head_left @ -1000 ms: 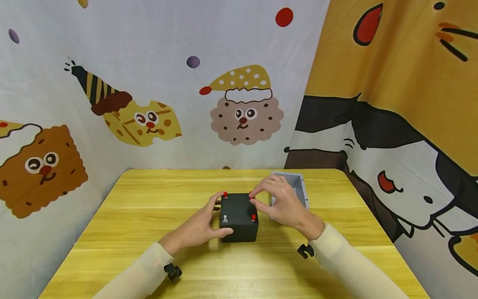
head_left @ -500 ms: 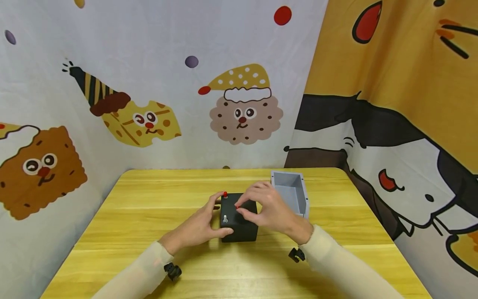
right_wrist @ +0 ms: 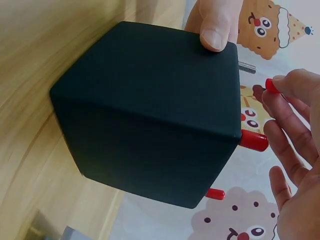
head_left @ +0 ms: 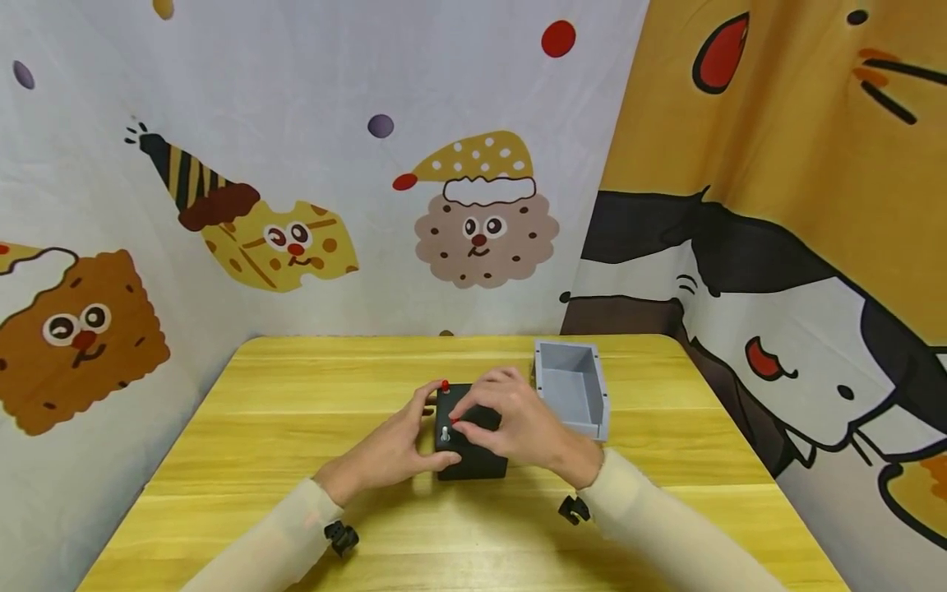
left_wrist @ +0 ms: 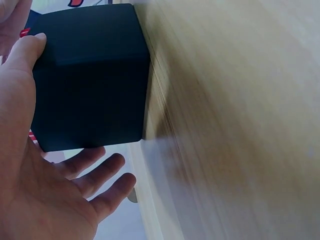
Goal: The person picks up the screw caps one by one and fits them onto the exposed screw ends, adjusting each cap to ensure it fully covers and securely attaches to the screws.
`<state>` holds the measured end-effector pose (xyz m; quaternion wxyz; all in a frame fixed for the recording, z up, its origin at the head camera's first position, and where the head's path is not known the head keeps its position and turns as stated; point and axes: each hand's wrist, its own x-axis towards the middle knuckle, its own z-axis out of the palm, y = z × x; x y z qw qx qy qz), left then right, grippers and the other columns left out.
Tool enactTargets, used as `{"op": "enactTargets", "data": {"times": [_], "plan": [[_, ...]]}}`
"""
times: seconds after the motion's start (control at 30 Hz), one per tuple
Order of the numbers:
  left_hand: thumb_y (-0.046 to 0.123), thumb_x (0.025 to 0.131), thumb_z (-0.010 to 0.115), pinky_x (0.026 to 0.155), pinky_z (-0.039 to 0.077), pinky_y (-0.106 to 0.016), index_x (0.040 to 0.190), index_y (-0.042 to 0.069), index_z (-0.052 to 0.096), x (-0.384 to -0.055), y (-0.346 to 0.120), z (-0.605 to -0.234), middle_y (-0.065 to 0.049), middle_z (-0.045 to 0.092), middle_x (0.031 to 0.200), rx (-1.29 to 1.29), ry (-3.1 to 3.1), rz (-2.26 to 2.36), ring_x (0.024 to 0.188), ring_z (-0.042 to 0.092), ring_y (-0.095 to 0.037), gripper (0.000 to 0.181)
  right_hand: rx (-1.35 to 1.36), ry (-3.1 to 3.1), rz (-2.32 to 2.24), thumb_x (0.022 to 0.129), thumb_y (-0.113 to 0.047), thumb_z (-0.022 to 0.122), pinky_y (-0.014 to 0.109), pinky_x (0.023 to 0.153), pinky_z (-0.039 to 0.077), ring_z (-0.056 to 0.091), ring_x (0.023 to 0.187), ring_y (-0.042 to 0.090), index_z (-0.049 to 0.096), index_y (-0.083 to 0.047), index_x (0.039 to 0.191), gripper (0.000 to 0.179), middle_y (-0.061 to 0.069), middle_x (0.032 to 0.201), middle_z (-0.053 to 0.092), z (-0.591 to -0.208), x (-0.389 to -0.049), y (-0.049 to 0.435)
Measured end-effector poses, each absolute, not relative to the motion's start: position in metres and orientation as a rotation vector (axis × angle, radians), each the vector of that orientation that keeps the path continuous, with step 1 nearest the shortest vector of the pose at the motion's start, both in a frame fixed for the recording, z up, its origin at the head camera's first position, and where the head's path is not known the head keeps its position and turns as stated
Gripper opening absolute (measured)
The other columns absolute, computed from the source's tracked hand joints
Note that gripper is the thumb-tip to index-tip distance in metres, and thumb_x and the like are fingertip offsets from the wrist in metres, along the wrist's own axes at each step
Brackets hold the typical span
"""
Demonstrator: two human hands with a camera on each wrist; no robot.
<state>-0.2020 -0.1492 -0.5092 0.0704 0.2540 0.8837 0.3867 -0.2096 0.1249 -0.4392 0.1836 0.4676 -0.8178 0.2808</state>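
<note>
A black box (head_left: 473,464) stands on the table. My left hand (head_left: 392,455) holds it at its left side, thumb on the front face. In the left wrist view several fingertips (left_wrist: 116,161) extend beyond the box's far side. A bare threaded bolt (head_left: 445,434) sticks up at the front left corner. A red cap (head_left: 445,385) covers the back left one. Between thumb and forefinger, my right hand (head_left: 518,423) pinches another small red cap (right_wrist: 271,86), just off the tip of the bolt. On the box's right side sit two more red caps (right_wrist: 254,140), visible in the right wrist view.
Right of the box, a grey open bin (head_left: 570,395) stands behind my right hand. The wooden table (head_left: 311,370) ends against printed cloth walls (head_left: 333,82) at the back and right.
My right hand has moved left from the right side of the box, carrying a red cap towards the bare bolt. The left hand has stayed in place on the box.
</note>
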Motion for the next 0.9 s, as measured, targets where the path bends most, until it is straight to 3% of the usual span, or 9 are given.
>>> {"op": "enactTargets", "data": {"times": [0.23,0.43,0.63,0.9], "plan": [[0.069,0.102,0.085,0.124,0.056,-0.064,0.187,0.029,0.011,-0.202,-0.150,-0.511,-0.013,0.044,0.184,0.766,2.662,1.162,0.161,0.061,-0.040,0.119,1.328,-2.298,0.762,0.098,-0.020,0.098,0.050,0.112,0.053,0.075,0.115,0.016,0.089,-0.026,0.111,0.017,-0.012,0.108,0.087,-0.443,-0.209,0.119],[0.073,0.102,0.082,0.122,0.058,-0.062,0.186,0.035,0.008,-0.202,-0.151,-0.511,-0.012,0.042,0.185,0.776,2.672,1.154,0.158,0.065,-0.037,0.119,1.340,-2.279,0.755,0.097,-0.020,0.098,0.050,0.110,0.054,0.076,0.113,0.015,0.089,-0.025,0.112,0.018,-0.012,0.108,0.087,-0.445,-0.208,0.116],[0.073,0.102,0.081,0.121,0.059,-0.062,0.187,0.027,0.011,-0.202,-0.150,-0.513,-0.014,0.047,0.182,0.777,2.693,1.126,0.151,0.068,-0.037,0.120,1.338,-2.309,0.756,0.100,-0.022,0.097,0.050,0.111,0.055,0.076,0.115,0.015,0.088,-0.025,0.113,0.017,-0.012,0.110,0.087,-0.449,-0.207,0.113],[0.071,0.104,0.081,0.119,0.060,-0.060,0.187,0.025,0.009,-0.202,-0.150,-0.512,-0.015,0.044,0.184,0.787,2.690,1.125,0.148,0.070,-0.037,0.119,1.345,-2.305,0.756,0.101,-0.023,0.096,0.053,0.114,0.055,0.076,0.115,0.014,0.088,-0.025,0.113,0.015,-0.012,0.111,0.088,-0.449,-0.208,0.111]]}}
